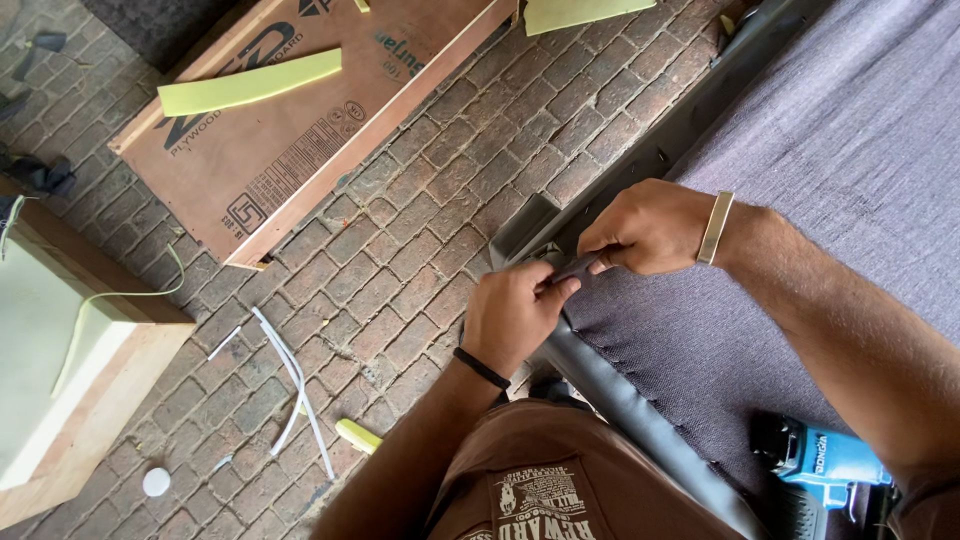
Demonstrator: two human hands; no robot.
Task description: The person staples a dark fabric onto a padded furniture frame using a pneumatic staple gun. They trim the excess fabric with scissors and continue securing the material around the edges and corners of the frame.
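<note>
both hands are down at the corner of the upholstered panel [800, 150], where the grey fabric [700, 340] meets the dark vinyl edge strip [620, 400]. the left hand [512, 312] is curled tight, thumb and fingers pinching a small dark fold of material [578, 266] right at the corner, a black band [482, 368] on its wrist. the right hand [648, 228] comes in from the other side, fingers narrow and closed on the same fold, so the two hands touch at the pinch; a pale metal bracelet [716, 228] sits on that wrist. along the seam below the hands a row of staples or stitches shows, too small to tell which. a blue power tool [825, 462] lies on the fabric near the right forearm, well apart from the fingers. the panel rests over a brick floor [420, 260]. up left on the bricks lies a plywood board [270, 150] with a yellow foam strip [250, 84] on top, a foam-filled wooden frame [70, 380] at the left edge, thin white strips [295, 385] and a small yellow offcut [357, 436] near the person's knee.
</note>
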